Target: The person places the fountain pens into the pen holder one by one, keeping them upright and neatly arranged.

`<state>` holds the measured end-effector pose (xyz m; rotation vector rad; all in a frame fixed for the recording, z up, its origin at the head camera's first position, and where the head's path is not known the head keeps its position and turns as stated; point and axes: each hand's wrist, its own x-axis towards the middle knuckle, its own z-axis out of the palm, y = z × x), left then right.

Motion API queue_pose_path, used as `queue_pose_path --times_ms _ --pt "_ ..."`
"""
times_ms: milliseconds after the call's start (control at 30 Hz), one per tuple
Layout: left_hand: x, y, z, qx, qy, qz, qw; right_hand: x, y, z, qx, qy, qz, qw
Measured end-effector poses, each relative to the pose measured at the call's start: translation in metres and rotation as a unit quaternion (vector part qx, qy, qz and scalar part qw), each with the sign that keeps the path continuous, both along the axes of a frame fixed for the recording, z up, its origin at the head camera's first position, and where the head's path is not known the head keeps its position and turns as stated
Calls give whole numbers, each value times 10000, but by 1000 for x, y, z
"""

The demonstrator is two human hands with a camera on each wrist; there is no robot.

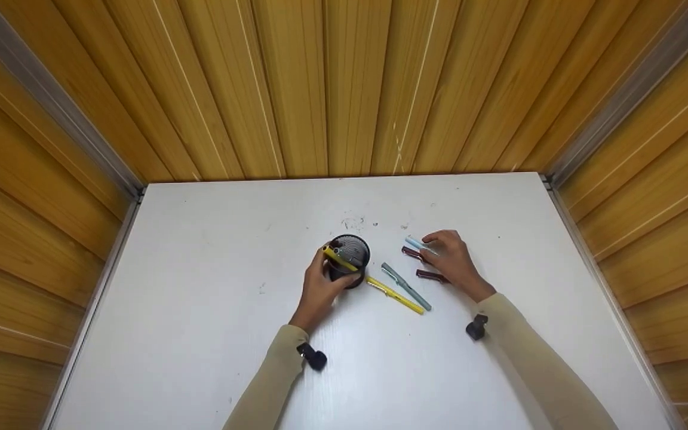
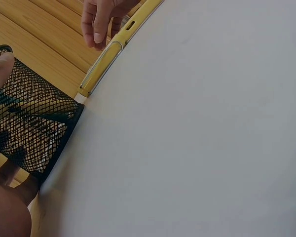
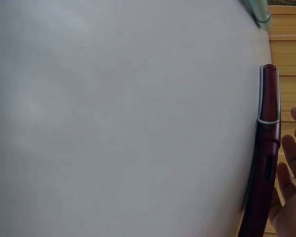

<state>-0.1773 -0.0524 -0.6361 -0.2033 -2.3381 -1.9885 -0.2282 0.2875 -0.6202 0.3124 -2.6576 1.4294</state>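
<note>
Firstly, left hand: curled round black mesh cup, pens inside. Right hand: fingers parted about light blue pen, at its ten o'clock; contact cannot be told. Maroon pens, two: eight to nine o'clock. Grey-green pen, loose yellow pen: cup's four o'clock.

Maroon pen cropped in right-wrist view, light-blue pen partly hidden

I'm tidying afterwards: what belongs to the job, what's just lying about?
Apparently the job:
black mesh cup
pens inside it
loose yellow pen
loose grey-green pen
two dark red pens
light blue pen

Not in it:
worn wrist cameras
dark smudges
</note>
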Motion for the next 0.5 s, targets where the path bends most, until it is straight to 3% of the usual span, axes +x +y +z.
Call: queue_pose_path --times_ms 500 --pt "2 -1 0 -47 59 -33 10000 -3 7 -5 407 90 17 9991"
